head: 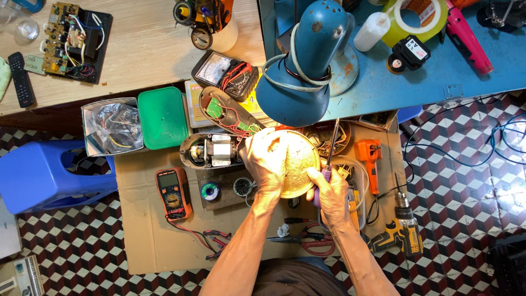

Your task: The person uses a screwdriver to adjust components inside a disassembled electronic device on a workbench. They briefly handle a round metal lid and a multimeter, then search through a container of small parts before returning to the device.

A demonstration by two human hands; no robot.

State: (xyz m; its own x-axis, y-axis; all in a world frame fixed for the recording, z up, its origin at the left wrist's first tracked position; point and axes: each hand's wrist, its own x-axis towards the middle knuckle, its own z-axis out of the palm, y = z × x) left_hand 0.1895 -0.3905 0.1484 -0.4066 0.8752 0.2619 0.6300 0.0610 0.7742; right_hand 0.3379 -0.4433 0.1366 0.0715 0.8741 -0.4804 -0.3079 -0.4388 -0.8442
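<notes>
**Two hands, one gold disc, and a whole lot of bench clutter**

Both hands are busy over the cardboard sheet (148,241) on the checkered floor. The left hand (267,156) has its grip wrapped round the left edge of a round gold disc (298,164), fingers curled over the rim, holding it tilted up just under the blue desk lamp (307,71). The right hand (330,192) has its grip closed round the purple handle of a soldering iron (331,151), with the shaft pointing up past the right edge of the disc. Can't tell if the tip actually touches the disc.

Count of what's around:
- 2 meters: one orange digital multimeter (173,192) on the cardboard, one analog meter (224,74) at the worktop edge
- 1 opened appliance housing (211,151) just left of the disc
- 1 green box (162,118) and 1 bag of wires (115,126) beside it
- 1 yellow cordless drill (400,233) to the right
- 1 pair of red-handled pliers (309,241) near the wrists
- 1 circuit board (74,38) and 1 remote (21,79) on the wooden worktop
- 1 tape roll (416,16) on the blue worktop
- 1 blue plastic stool (46,175) far left
</notes>
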